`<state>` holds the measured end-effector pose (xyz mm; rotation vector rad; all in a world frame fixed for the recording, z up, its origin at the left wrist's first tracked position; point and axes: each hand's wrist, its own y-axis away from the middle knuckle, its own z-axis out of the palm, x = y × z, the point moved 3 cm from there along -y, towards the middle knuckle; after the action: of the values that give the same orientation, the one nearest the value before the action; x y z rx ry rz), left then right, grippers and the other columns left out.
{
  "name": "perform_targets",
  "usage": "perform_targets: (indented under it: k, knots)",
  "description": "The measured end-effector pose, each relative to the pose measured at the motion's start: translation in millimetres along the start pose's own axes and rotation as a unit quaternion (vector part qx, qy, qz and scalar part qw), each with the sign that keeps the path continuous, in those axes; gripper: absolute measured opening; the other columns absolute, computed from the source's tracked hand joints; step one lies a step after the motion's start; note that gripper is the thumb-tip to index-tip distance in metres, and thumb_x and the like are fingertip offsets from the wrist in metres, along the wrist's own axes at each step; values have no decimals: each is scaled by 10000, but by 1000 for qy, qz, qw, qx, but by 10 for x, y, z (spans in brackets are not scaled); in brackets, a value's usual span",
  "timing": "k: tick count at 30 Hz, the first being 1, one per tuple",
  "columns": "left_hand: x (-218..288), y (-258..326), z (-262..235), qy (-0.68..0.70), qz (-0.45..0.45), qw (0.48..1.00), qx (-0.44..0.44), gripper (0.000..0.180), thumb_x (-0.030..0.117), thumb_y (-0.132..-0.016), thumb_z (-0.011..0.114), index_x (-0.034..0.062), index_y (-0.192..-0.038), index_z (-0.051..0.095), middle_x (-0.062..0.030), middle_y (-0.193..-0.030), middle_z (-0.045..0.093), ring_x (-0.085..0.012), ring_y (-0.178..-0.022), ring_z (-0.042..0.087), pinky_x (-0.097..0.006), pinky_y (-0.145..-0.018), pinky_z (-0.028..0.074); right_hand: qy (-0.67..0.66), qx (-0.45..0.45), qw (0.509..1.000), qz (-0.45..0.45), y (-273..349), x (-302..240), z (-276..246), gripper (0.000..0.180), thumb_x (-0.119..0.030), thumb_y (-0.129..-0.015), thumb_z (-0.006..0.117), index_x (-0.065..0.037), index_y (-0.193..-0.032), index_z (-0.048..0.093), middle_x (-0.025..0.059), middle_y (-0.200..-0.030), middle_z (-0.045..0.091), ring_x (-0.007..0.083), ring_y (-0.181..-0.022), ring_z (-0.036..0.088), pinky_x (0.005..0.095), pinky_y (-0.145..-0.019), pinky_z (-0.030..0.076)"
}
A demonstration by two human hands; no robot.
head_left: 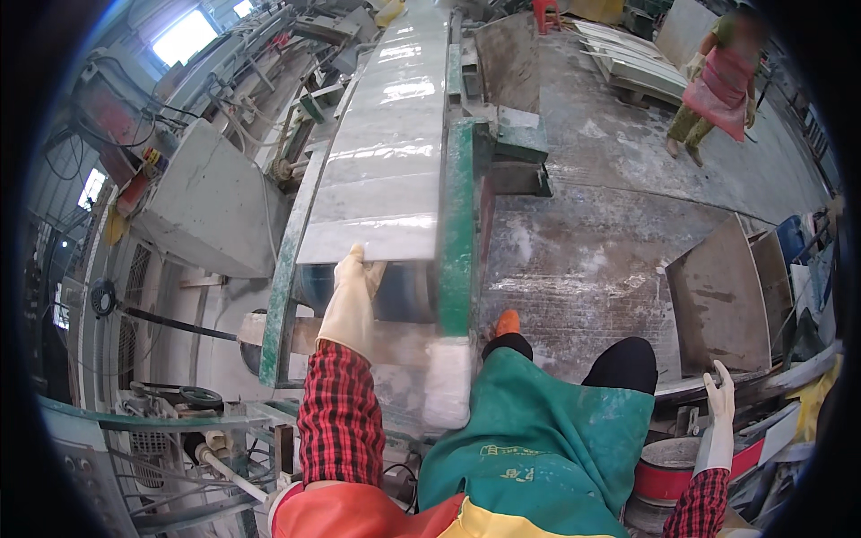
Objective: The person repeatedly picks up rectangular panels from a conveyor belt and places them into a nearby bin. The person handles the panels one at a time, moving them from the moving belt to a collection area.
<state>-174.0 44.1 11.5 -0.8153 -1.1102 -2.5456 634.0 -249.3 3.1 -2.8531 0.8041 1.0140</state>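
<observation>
The near end of a long pale stone slab (pixel 386 152) is met by the gloved left hand (pixel 356 273), fingers curled up over its near edge in a light grip. The slab lies on a green-framed conveyor (pixel 458 224), its long axis running straight away from the hand. The gloved right hand (pixel 720 390) is held well apart at the lower right, fingers spread and holding nothing, above a red-banded bucket (pixel 668 471). The slab is flanked by green rails, with grey machinery (pixel 211 202) close on the left; open wet floor (pixel 592 260) lies to the right.
</observation>
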Motion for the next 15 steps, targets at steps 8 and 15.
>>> perform_targets:
  k: [8, 15]
  knots:
    - [241, -227, -224, -442, 23, 897, -10, 435, 412, -1053, 548, -12, -996, 622, -61, -691, 631, -130, -473, 563, -252, -390, 499, 37, 1, 999, -6, 80, -349, 101, 551, -214, -900, 724, -10, -1394, 592, 185, -1393, 623, 292, -1336, 553, 378, -1142, 396]
    - [310, -46, -112, -432, -53, 893, 113, 453, 539, -1006, 583, 92, -1006, 653, -13, -701, 631, -68, -398, 483, -177, -307, 409, 4, -4, 1000, 28, 283, -301, 54, 589, -205, -855, 753, -13, -1390, 598, 174, -1388, 631, 283, -1334, 555, 373, -1148, 397]
